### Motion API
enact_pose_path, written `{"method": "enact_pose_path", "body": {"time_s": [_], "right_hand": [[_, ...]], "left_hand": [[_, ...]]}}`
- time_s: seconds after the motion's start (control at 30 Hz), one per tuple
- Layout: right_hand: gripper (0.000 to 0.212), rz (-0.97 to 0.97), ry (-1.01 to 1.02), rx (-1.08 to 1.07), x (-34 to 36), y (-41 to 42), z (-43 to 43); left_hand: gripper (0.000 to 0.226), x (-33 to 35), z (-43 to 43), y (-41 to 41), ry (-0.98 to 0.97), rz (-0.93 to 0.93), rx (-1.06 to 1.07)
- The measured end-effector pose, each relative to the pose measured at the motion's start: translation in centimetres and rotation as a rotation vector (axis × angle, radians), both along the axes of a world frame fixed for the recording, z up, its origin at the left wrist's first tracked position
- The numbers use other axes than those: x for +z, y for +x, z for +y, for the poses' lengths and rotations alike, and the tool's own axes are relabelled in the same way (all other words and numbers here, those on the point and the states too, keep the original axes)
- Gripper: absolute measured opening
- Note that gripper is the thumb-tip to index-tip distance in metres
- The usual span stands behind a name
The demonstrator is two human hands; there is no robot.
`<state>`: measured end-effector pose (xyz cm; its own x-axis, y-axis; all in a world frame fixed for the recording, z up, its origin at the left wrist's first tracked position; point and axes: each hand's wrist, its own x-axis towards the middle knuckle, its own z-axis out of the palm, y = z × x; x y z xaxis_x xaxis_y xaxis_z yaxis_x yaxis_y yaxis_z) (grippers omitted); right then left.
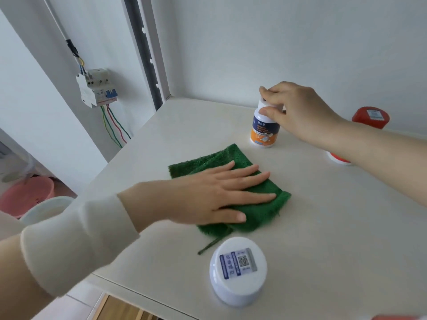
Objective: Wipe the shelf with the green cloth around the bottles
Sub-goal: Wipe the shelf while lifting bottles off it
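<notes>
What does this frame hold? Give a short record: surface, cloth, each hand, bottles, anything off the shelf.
surface: cream shelf
cloth: green cloth, lying flat mid-shelf
left hand: pressed flat on the cloth, fingers straight
right hand: grips the cap of the orange-label bottle, upright beyond the cloth
other bottles: white-capped bottle near the front edge; red-capped bottle at back right; half-hidden bottle behind the right forearm
off shelf: circuit breaker, left of the shelf
</notes>
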<state>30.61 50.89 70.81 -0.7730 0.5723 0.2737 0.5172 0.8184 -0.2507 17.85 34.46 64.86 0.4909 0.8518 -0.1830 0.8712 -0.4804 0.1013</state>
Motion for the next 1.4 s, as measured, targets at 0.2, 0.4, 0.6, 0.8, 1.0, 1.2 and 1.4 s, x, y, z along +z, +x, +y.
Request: {"method": "enact_pose_path", "body": {"time_s": [0.2,0.4,0.6,0.8,1.0,1.2,1.4], "right_hand": [[0.044,-0.035,0.012,-0.003,0.2,-0.1,0.0],[0.045,-0.058,0.041,0.004,0.2,0.0,0.0],[0.043,-0.051,0.025,0.011,0.3,0.1,-0.1],[0.044,-0.069,0.015,0.005,0.5,0.0,-0.1],[0.042,-0.073,-0.005,-0.010,0.6,-0.2,-0.3],[0.043,-0.098,0.000,-0.012,0.5,0.0,-0.2],[0.043,-0.113,-0.011,-0.014,0.8,0.1,-0.3]], "left_hand": [[0.053,-0.1,2.2,-8.3,0.013,0.068,0.573],[0.052,-0.2,-1.1,-4.0,0.009,0.068,0.561],[0.053,-0.5,-10.1,0.2,0.071,-0.047,0.256],[0.056,-0.5,-9.5,-6.3,0.033,0.030,0.588],[0.050,-0.5,-5.1,-3.9,0.016,0.055,0.617],[0.066,-1.7,-2.8,2.1,0.121,0.057,0.127],[0.045,-0.3,-4.2,-0.5,-0.035,-0.062,0.072]]}}
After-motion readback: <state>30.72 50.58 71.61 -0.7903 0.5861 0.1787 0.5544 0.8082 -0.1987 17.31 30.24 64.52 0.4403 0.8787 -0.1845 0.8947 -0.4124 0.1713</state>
